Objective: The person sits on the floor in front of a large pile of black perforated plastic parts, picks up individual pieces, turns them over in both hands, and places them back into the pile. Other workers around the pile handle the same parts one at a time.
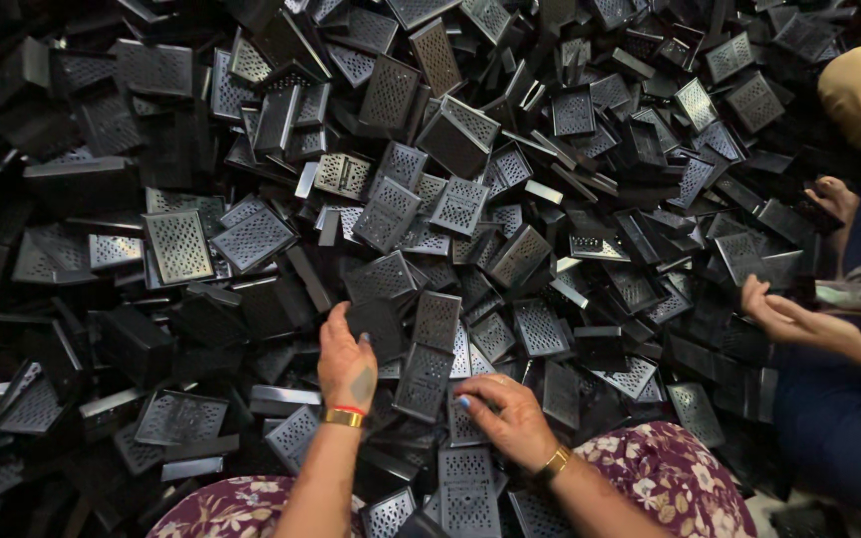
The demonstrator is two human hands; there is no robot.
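A huge heap of small black perforated plastic trays [391,209] fills the view. My left hand [346,364] reaches into the heap near the bottom middle, its fingers on a dark tray [379,324]; a gold bangle and red thread circle the wrist. My right hand [505,413], with a gold watch on the wrist, lies on the pile just to the right, fingers curled over a perforated tray [465,423]. Whether either hand has a firm grip is hard to tell.
A second person sits at the right edge; one hand [774,314] is held over the trays and another hand [834,194] is farther back. My lap in floral fabric [670,478] is at the bottom. More perforated trays [470,493] lie between my forearms.
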